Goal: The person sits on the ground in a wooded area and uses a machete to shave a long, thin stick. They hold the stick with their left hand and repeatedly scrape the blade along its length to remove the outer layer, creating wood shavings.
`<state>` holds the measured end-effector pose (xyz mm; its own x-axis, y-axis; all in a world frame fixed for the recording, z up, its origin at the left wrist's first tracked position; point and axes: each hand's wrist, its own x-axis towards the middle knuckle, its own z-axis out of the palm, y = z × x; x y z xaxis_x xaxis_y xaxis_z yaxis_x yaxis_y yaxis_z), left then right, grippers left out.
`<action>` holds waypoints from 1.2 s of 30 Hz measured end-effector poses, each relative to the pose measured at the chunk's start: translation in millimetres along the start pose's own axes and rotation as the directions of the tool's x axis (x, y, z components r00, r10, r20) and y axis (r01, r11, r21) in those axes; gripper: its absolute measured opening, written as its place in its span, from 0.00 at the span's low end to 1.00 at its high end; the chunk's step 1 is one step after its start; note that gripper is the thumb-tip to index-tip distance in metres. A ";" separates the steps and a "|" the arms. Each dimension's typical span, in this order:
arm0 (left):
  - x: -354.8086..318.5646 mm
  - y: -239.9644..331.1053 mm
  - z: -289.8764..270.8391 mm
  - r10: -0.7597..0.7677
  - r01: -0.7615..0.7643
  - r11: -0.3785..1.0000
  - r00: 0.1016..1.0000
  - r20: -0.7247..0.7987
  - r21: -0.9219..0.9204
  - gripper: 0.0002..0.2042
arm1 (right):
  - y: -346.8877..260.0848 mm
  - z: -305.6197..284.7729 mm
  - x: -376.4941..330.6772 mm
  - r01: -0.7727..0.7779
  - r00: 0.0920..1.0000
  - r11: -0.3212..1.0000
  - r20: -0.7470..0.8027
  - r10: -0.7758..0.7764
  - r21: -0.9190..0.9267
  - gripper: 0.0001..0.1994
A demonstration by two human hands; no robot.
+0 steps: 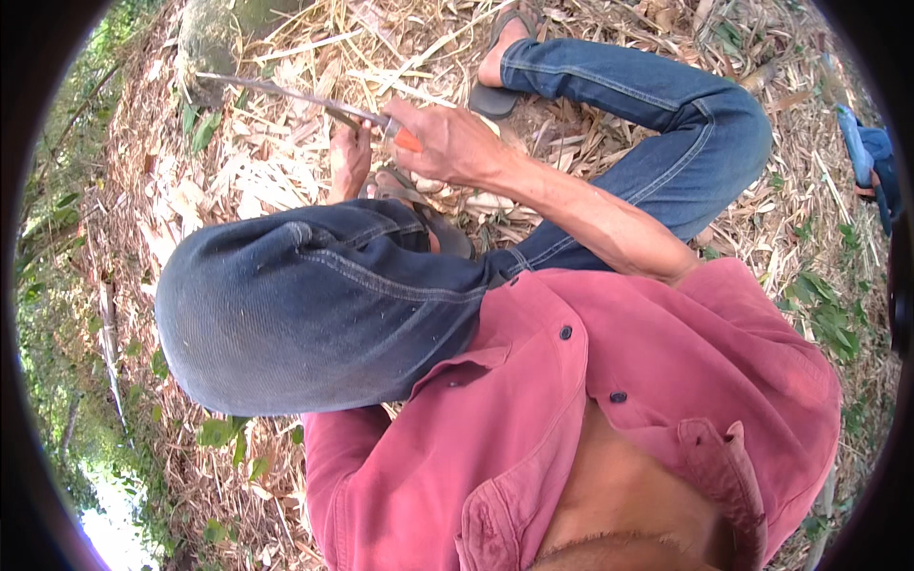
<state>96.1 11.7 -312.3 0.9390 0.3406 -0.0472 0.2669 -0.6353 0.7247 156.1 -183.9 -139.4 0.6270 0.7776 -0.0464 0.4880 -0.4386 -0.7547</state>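
My right hand (pixel 449 143) grips the orange handle of a long knife (pixel 286 93), whose thin blade points left over the littered ground. Just below the blade my left hand (pixel 349 160) rises from behind my raised left knee (pixel 314 305) in dark jeans. Its fingertips pinch a thin dark strip (pixel 345 116) that lies against the blade. The knee hides the left wrist and forearm. My right forearm crosses from my red shirt (pixel 647 381) up to the knife.
Dry pale shavings and leaves (pixel 257 181) cover the ground. My right leg in blue jeans (pixel 685 124) bends at the top, its foot in a dark sandal (pixel 497 95). A mossy stone (pixel 214 38) lies top left and a blue sandal (pixel 862 143) far right.
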 end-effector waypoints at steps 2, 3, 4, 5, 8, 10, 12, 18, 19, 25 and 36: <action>-2.1 7.2 -1.6 0.019 -0.022 0.998 0.998 -0.058 -0.054 0.12 | -4.3 -3.9 -2.2 -0.016 0.999 1.000 -0.029 0.016 0.020 0.18; 0.4 13.5 -5.1 0.015 -0.021 0.996 0.998 -0.065 -0.088 0.12 | -8.0 -11.0 -1.0 -0.001 1.000 0.999 -0.030 0.002 0.033 0.17; 3.6 18.5 -12.3 0.011 -0.020 0.992 0.997 -0.072 -0.121 0.12 | -15.3 -18.8 -1.3 0.014 0.999 0.999 -0.031 -0.013 0.047 0.17; 5.6 30.7 -21.1 -0.001 -0.010 0.988 0.997 -0.072 -0.154 0.12 | -19.5 -27.3 -0.7 0.023 0.999 0.998 -0.026 -0.021 0.065 0.17; 23.8 49.1 -39.9 -0.020 0.019 0.999 0.999 -0.031 -0.026 0.12 | -19.7 -23.8 5.7 0.006 0.999 1.000 -0.044 -0.005 0.024 0.16; 28.6 -3.0 -9.5 -0.013 0.014 0.999 1.000 -0.017 0.051 0.14 | 7.2 -2.7 16.4 0.019 1.000 0.998 -0.012 -0.020 -0.056 0.16; 18.0 -54.8 17.2 -0.040 0.047 0.991 0.998 -0.056 0.126 0.17 | 12.8 9.0 13.9 -0.032 0.998 0.999 0.063 0.032 -0.002 0.16; -15.2 -3.7 10.5 -0.105 0.040 0.975 0.950 -0.294 -0.219 0.14 | 29.4 11.4 12.1 0.002 1.000 1.000 0.001 -0.002 -0.017 0.14; -20.5 21.0 -7.4 -0.342 0.259 0.917 0.902 -0.263 -0.303 0.14 | 29.2 10.5 15.5 0.006 1.000 1.000 0.001 -0.006 -0.014 0.14; -11.1 87.7 -84.7 0.133 -0.239 0.953 0.882 -0.451 -0.188 0.10 | 25.9 36.5 18.7 0.058 0.997 0.998 -0.047 -0.058 0.001 0.18; 3.8 75.6 -80.9 -0.016 -0.131 0.939 0.907 -0.420 -0.318 0.12 | 39.3 66.8 23.8 -0.025 1.000 0.998 -0.015 0.026 0.060 0.18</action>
<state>102.3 21.1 -202.1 0.7564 0.6107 0.2345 0.0587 -0.4204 0.9055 149.7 -152.5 -213.9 0.6490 0.7587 -0.0562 0.4345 -0.4303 -0.7912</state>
